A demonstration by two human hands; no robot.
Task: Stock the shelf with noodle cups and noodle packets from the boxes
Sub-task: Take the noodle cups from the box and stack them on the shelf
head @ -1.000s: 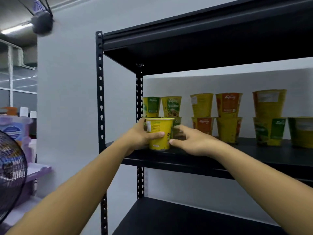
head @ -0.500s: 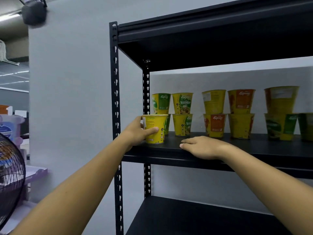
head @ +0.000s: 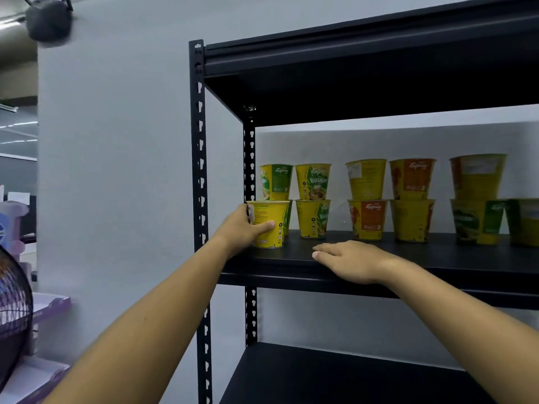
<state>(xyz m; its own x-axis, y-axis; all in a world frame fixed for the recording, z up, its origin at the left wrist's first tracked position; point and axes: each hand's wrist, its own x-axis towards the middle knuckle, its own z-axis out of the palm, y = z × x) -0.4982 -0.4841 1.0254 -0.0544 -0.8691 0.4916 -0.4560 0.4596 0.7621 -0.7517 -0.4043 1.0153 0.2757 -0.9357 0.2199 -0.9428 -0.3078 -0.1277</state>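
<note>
Most likely a storeroom or a shop's back room: a black slotted-steel shelving rack (head: 199, 170) stands against a bare grey wall (head: 116, 170), and on one shelf (head: 466, 258) near-identical yellow noodle cups (head: 313, 182) are lined up in stacks of two, like stock. At the left edge of the frame are a caged fan (head: 14, 310) and purple cardboard trays (head: 49, 307), with strip lighting (head: 11, 23) in the upper left.

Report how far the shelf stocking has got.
Done: noodle cups stand stacked two high along the back of the shelf. In hand: the left hand grips a yellow cup at the shelf's front left; the right hand rests flat on the shelf. Left: no packets show, and the lower shelf shows no stock.
</note>
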